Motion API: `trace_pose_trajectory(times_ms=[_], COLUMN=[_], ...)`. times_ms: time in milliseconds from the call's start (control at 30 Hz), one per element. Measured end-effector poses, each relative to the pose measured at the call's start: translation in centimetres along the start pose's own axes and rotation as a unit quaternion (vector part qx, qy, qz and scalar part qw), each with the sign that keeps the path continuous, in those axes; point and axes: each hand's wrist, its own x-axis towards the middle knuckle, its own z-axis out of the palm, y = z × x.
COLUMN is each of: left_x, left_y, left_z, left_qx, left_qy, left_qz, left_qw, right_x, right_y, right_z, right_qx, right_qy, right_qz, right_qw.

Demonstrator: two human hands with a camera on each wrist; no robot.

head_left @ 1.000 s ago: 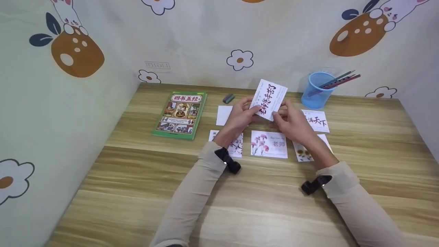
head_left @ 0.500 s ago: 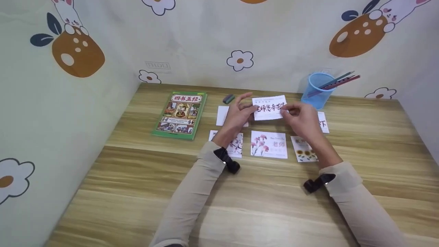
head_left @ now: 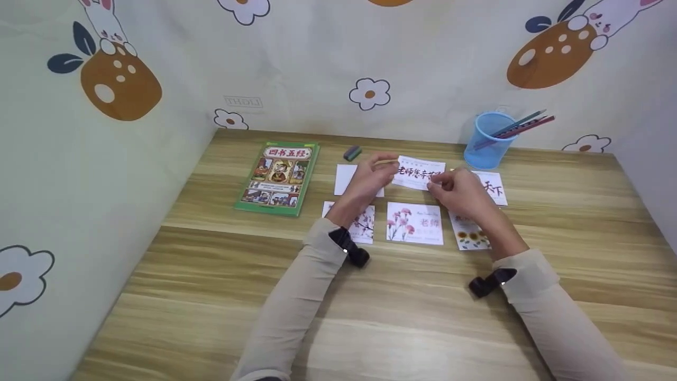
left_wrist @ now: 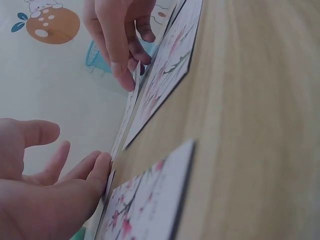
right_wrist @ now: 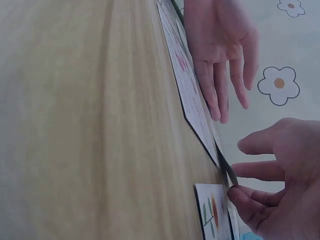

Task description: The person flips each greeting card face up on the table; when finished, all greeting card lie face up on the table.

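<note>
white calligraphy card (head_left: 420, 173), lying nearly flat, mid-table

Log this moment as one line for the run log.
left hand: touches calligraphy card left edge | right hand: pinches its right edge | card: low over desk, above carnation card
</note>
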Motion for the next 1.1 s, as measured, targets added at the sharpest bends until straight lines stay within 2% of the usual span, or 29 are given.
trace_pose_trajectory(times_ms=[133,333,467,800,1000,1100], left_x=[-0.1,0.1,0.2,0.1,-0.2,-0.6], left_y=[-0.1,-0.1,0.0,0.0,0.3,0.7], left_z=[0.1,-0.2,-0.6,-0.7,-0.6,-1.0], left_qx=[0.005,0.044,0.062,0.065,0.045,0.056], left_qy=[0.0,0.01,0.019,0.02,0.021,0.011], left_qz=[0.002,0.003,0.007,0.019,0.014,0.029], left_qw=[1.0,0.999,0.9979,0.9975,0.9987,0.998], right_x=[-0.2,-0.4,-0.6,-0.7,-0.4,-0.3], right_y=[0.1,0.1,-0.1,-0.1,0.3,0.3], right_z=[0.1,0.0,-0.5,-0.8,-0.9,-1.1], right_qx=[-0.023,-0.076,-0.095,-0.079,-0.07,-0.066], right_qy=[-0.006,-0.053,-0.073,-0.09,-0.09,-0.094], right_qz=[-0.01,-0.062,-0.073,-0.078,-0.078,-0.078], right_qw=[1.0,0.994,0.99,0.99,0.99,0.99])
